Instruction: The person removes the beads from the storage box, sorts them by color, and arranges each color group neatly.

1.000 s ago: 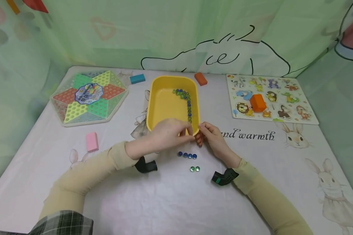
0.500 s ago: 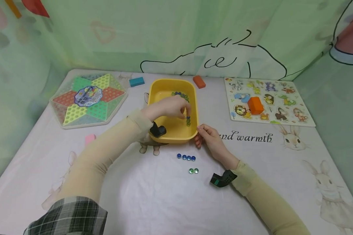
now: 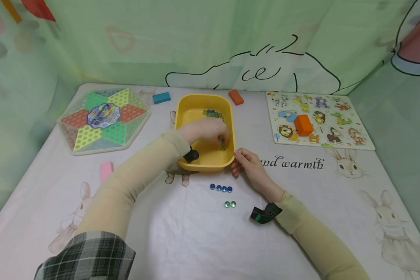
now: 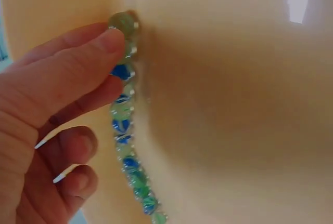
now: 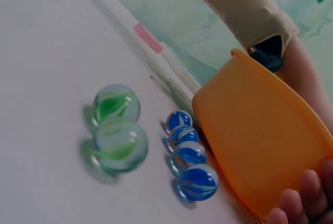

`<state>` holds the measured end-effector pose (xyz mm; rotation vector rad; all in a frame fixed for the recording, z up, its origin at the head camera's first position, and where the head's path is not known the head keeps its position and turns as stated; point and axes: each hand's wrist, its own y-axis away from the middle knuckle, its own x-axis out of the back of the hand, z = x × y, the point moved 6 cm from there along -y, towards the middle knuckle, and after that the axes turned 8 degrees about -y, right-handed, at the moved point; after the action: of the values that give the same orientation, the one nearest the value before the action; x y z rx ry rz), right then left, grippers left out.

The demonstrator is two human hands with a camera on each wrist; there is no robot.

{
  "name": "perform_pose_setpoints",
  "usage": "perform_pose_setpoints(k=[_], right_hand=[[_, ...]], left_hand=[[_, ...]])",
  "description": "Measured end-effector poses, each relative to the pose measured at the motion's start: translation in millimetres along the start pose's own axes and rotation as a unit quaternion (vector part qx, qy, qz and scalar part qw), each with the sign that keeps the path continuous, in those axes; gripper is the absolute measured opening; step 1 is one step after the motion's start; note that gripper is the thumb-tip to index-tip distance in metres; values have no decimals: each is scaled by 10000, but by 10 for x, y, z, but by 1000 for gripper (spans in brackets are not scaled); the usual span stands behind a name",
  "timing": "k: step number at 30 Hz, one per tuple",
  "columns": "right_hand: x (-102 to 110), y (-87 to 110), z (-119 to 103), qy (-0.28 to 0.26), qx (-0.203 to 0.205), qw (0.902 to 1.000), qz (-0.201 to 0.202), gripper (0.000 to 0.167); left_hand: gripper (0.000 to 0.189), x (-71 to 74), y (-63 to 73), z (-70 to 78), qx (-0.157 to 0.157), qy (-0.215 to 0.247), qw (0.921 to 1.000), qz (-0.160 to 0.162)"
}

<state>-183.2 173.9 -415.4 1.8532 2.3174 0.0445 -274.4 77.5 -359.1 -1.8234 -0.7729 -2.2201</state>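
My left hand (image 3: 211, 129) reaches inside the yellow plastic tub (image 3: 203, 168). There its thumb and a finger pinch a green marble (image 4: 123, 21) at one end of a row of green and blue marbles (image 4: 121, 112) along the tub's wall. The other fingers of that hand are loosely bent. At the tub's near right corner, my right hand (image 3: 251, 165) grips the rim, thumb on top and fingers beneath. On the tablecloth before the tub lie several blue marbles (image 3: 224, 189) in a line. Closer to me sit two green marbles (image 3: 230, 204), touching.
A star-shaped Chinese checkers board (image 3: 104, 120) lies at the left. An animal puzzle board (image 3: 330, 116) with an orange block (image 3: 303, 125) is at the right. Blue (image 3: 161, 98), red-orange (image 3: 236, 97) and pink blocks (image 3: 106, 170) lie around the tub.
My left hand has moved from the tub's near edge to well inside, over the marble row, then slightly lower. The right hand stays at the corner. Marbles on the cloth have not moved.
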Motion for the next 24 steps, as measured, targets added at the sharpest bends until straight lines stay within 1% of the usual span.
perform_pose_setpoints(k=[5, 8, 13, 17, 20, 24], right_hand=[[2, -2, 11, 2, -27, 10000, -1, 22], [2, -3, 15, -22, -46, 10000, 7, 22], [7, 2, 3, -5, -9, 10000, 8, 22], [16, 2, 1, 4, 6, 10000, 21, 22], [12, -4, 8, 27, -12, 10000, 15, 22], [0, -5, 4, 46, -18, 10000, 7, 23]], left_hand=[[17, -48, -43, 49, -230, -357, 9991, 28], [15, -43, -52, 66, -283, -417, 9987, 12], [13, 10, -47, 62, -203, -382, 9991, -25], [16, -16, -46, 56, -13, -369, 9990, -237], [19, -70, -54, 94, -73, -369, 9986, -379], [21, -97, -70, 151, -155, -461, 9980, -402]])
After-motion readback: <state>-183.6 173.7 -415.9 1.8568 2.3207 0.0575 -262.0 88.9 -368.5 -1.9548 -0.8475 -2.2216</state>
